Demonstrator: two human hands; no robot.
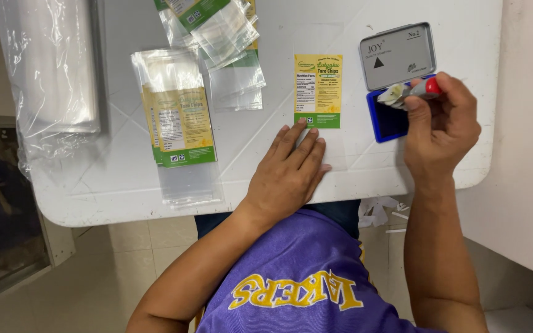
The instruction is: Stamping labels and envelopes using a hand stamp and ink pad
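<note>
Both hands are working: the left hand (291,172) is lying flat, fingers spread, pinning the upright labelled pouch (318,90); the right hand (442,126), closed around a red-handled stamp (409,92), is hovering right of the pouch, over the blue ink pad (387,120).

Left hand (291,166) flattens a labelled pouch (318,90); right hand (442,123) presses a stamp (416,91) (red-handled) into the ink pad (388,117).

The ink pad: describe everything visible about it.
The ink pad is a small rectangular tin lying on the white table near its right edge. Its grey metal lid stands hinged open behind a blue base holding dark blue ink. The right hand presses a red-handled stamp onto the pad.
</note>
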